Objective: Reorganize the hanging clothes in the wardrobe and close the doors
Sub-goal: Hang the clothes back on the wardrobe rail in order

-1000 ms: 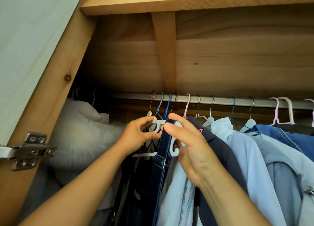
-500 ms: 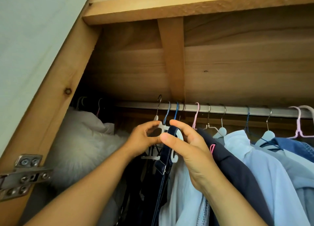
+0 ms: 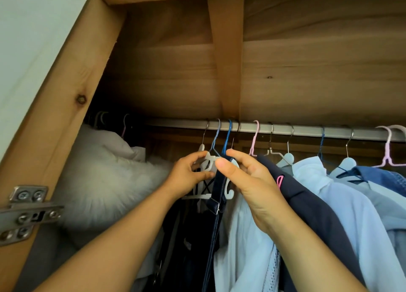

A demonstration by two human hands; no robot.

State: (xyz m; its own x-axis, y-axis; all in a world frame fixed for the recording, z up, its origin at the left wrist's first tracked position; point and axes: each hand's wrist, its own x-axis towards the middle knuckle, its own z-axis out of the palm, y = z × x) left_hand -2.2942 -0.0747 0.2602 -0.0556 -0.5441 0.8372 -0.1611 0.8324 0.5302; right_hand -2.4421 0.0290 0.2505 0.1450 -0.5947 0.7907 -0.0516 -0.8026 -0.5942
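Note:
A metal rail runs across the wooden wardrobe, with several hangers hooked on it. Both hands meet at a white plastic hanger just under the rail. My left hand pinches the hanger's left side. My right hand holds the dark denim strap draped over the hanger's right end. Below hang dark garments, a pale blue shirt and a navy jacket. More light blue shirts and a denim piece hang to the right.
A fluffy white coat fills the wardrobe's left end. The wooden side frame carries a metal door hinge at lower left. A wooden brace runs down the top panel. Pink hangers sit at far right.
The view has tilted up slightly, so the rail and hands sit lower in frame. Both hands stay on the white hanger and strap, the fingers shifting only a little.

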